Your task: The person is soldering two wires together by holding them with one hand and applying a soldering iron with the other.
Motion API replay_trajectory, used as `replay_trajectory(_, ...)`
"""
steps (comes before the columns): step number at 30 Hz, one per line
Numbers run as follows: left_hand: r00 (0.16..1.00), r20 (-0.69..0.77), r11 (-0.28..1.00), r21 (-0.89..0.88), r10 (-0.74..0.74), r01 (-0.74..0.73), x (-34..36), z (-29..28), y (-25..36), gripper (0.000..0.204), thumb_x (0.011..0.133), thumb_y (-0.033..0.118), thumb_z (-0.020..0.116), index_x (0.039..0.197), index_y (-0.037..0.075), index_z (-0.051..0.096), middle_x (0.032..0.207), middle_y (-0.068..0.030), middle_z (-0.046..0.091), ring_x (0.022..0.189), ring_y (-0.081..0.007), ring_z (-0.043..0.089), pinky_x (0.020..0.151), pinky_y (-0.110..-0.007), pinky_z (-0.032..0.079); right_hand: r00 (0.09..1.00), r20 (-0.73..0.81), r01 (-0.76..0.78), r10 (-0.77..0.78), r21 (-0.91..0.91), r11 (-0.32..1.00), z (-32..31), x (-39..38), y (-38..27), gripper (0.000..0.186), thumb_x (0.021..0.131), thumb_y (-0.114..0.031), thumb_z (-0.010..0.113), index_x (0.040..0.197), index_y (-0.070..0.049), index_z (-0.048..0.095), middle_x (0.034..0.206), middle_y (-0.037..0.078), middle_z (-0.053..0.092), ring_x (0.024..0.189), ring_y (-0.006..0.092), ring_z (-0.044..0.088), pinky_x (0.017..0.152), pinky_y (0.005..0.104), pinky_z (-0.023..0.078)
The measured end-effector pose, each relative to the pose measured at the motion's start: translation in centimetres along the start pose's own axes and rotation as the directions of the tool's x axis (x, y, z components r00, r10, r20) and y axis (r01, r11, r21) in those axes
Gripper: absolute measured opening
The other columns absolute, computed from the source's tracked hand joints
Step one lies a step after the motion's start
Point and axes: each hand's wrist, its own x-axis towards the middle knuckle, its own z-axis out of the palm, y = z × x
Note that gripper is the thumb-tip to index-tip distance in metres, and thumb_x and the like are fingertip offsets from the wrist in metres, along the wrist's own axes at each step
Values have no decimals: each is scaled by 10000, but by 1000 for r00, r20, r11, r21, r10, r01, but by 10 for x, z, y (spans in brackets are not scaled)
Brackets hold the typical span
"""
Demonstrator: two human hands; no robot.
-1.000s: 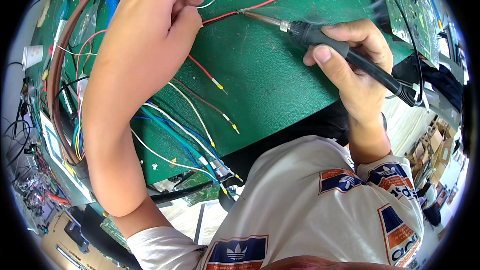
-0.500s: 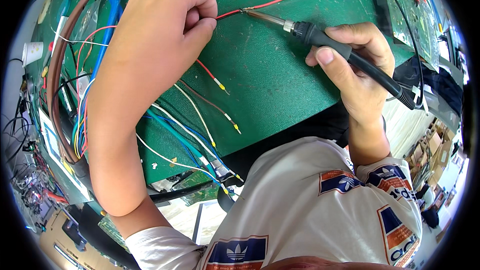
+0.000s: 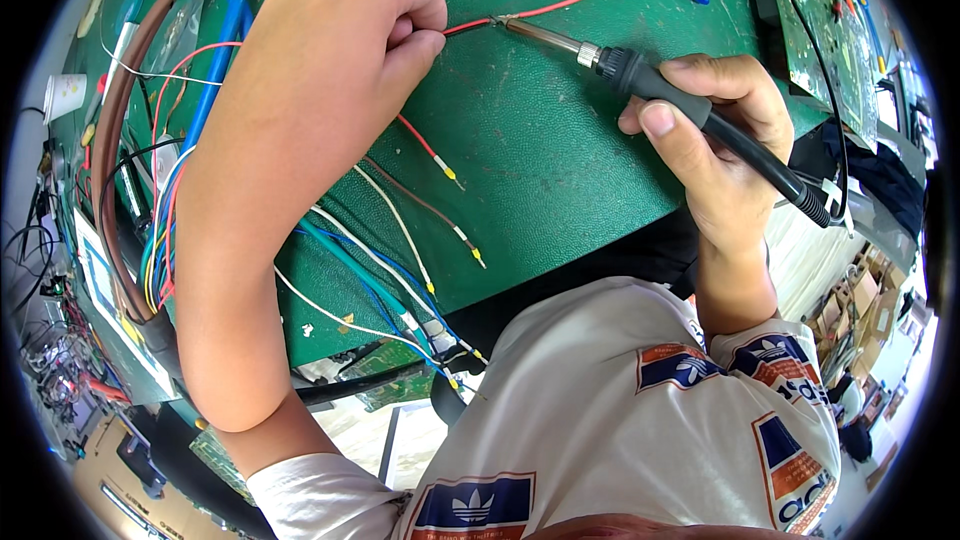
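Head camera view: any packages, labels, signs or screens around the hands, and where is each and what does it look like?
No packages or screens show clearly.
White tag: small, wrapped round the black cord of the soldering iron held in the right hand.
Printed card: flat white and blue sheet, at the green mat's left edge, under the coloured wire bundle.
White cup: far left, plain.
The left hand pinches a red wire.

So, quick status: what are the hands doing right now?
Left hand pinching red wire over green mat. Right hand gripping soldering iron, tip on the wire's bare spot. Loose wires lie nearby, not blocking.
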Motion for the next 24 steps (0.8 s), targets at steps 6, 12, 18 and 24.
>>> replay_trajectory(6,1000,3,1000,3,24,-24,2,0,-1,89,823,35,706,892,-1,661,723,-73,531,627,-173,528,580,-306,420,1000,-5,16,-16,3,1000,0,0,0,253,819,-1,815,1013,26,654,929,87,697,801,88,656,695,206,520)
replay_trajectory(12,1000,3,1000,5,12,-12,0,0,-2,86,823,33,706,890,4,661,722,-70,534,622,-170,531,578,-304,421,1000,-2,11,-11,10,1000,1,0,-1,250,820,-2,814,1010,27,654,926,87,698,802,86,655,694,206,519)
replay_trajectory(18,1000,8,1000,9,14,-14,2,0,-1,85,824,33,707,887,2,660,719,-69,536,616,-169,532,576,-304,421,1000,-1,18,-18,0,1000,-1,0,0,248,818,2,813,1008,26,655,930,87,701,808,89,660,701,207,523)
replay_trajectory(24,1000,10,1000,-1,9,-9,1,-1,-2,78,826,34,706,882,4,661,720,-66,538,620,-164,538,582,-297,428,1000,7,17,-17,15,1000,0,0,-1,247,815,14,809,1009,25,656,938,90,707,820,96,668,713,210,528)
